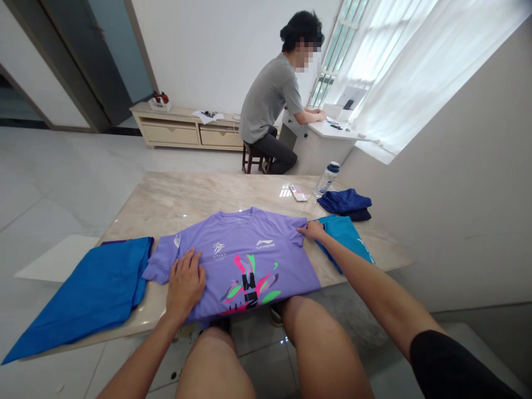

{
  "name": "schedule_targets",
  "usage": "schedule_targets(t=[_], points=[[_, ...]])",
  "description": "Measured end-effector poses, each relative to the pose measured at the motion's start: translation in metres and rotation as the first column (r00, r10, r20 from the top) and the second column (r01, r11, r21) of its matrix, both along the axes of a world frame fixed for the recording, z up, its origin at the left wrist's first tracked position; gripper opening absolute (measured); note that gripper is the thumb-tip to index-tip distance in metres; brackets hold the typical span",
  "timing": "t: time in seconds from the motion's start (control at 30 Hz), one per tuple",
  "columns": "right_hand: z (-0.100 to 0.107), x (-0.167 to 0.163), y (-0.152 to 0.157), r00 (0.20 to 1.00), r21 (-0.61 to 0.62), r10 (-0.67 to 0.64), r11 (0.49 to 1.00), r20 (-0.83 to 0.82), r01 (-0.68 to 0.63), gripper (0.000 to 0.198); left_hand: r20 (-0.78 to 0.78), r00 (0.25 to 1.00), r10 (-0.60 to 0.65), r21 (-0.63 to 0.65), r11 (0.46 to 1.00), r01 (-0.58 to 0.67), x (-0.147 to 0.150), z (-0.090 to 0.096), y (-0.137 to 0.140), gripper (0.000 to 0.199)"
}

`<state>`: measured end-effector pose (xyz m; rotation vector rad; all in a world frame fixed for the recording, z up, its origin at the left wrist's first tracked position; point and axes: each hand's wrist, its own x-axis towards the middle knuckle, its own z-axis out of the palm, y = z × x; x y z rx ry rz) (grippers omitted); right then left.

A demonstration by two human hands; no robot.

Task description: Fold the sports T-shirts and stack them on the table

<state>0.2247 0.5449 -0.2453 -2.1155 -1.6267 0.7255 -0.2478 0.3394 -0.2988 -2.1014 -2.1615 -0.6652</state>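
Observation:
A purple T-shirt [233, 233] lies spread face up on the marble table, its collar toward the far side and its hem over the near edge. White logos and a bright pink, green and black print mark its front. My left hand [186, 280] rests flat on the shirt's left side below the sleeve, fingers extended. At the other side, my right hand [312, 229] pinches the edge of the right sleeve. A folded light-blue garment [344, 238] lies just beyond that hand. To the left is a larger blue garment [100, 282], partly hanging over the table's edge.
Toward the back right of the table [166, 194] are a phone [298, 193], a water bottle [327, 178] and dark blue clothing [347, 202]. Beyond it, a person in a grey shirt [270, 94] sits at a white desk [324, 130]. A low cabinet [170, 133] lines the wall.

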Motion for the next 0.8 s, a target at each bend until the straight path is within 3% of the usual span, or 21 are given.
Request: schedule_targets(t=[0.23, 0.33, 0.5, 0.67, 0.8], points=[[0.008, -0.004, -0.031, 0.955, -0.006, -0.247, 0.968, -0.167, 0.249, 0.026, -0.022, 1.0, -0.001, -0.014, 1.0, 0.001, 0.001, 0.003, 0.001, 0.056], [0.01, 0.002, -0.065, 0.871, -0.019, -0.349, 0.931, -0.345, 0.365, 0.016, 0.001, 1.0, -0.008, -0.009, 1.0, 0.008, 0.001, 0.003, 0.002, 0.056], [0.002, 0.011, -0.116, 0.677, -0.201, -0.454, 0.884, -0.579, 0.421, 0.007, 0.038, 0.999, -0.026, 0.022, 0.999, 0.025, -0.001, 0.0, 0.003, 0.058], [-0.002, 0.0, -0.112, 0.576, -0.269, -0.515, 0.846, -0.634, 0.46, 0.009, 0.029, 0.999, -0.027, 0.01, 1.0, 0.026, 0.0, 0.004, 0.003, 0.06], [0.006, -0.014, -0.088, 0.623, -0.208, -0.521, 0.837, -0.584, 0.505, 0.012, 0.013, 1.0, -0.007, -0.023, 1.0, 0.007, 0.003, 0.009, 0.001, 0.058]])
